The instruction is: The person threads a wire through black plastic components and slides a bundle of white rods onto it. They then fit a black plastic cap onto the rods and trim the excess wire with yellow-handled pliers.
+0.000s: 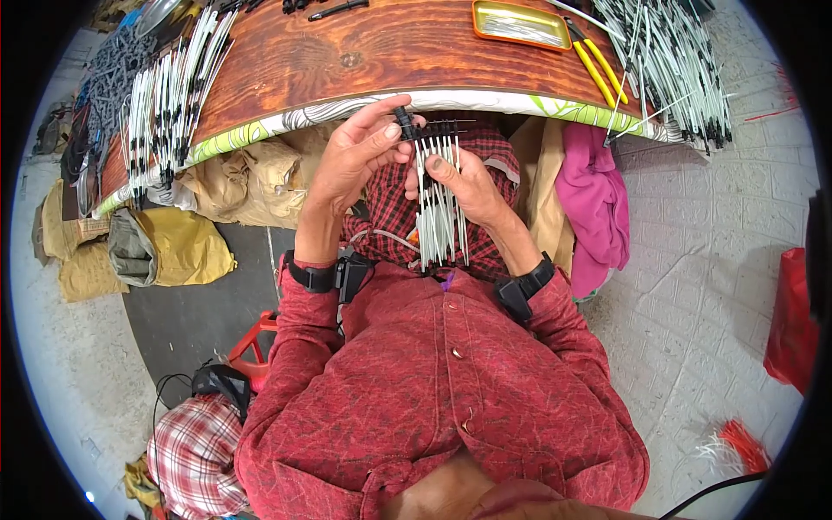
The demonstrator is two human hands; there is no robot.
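In front of my chest, just off the table's near edge, my left hand (351, 156) pinches a short black ribbed rod (402, 121) between thumb and fingers. My right hand (470, 186) is closed around a row of thin white sticks (440, 230) with black tips, its thumb lying across them. The sticks hang side by side, black ends up, and their upper ends meet or nearly meet the black rod. Whether they are joined to it I cannot tell. Part of the right fingers is hidden behind the sticks.
The curved wooden table (347, 61) holds a yellow-rimmed tray (522, 39) of thin white pieces and yellow-handled pliers (600, 71). Piles of white sticks lie at its left (173, 100) and right (672, 69). A purple cloth (596, 204) hangs below the edge.
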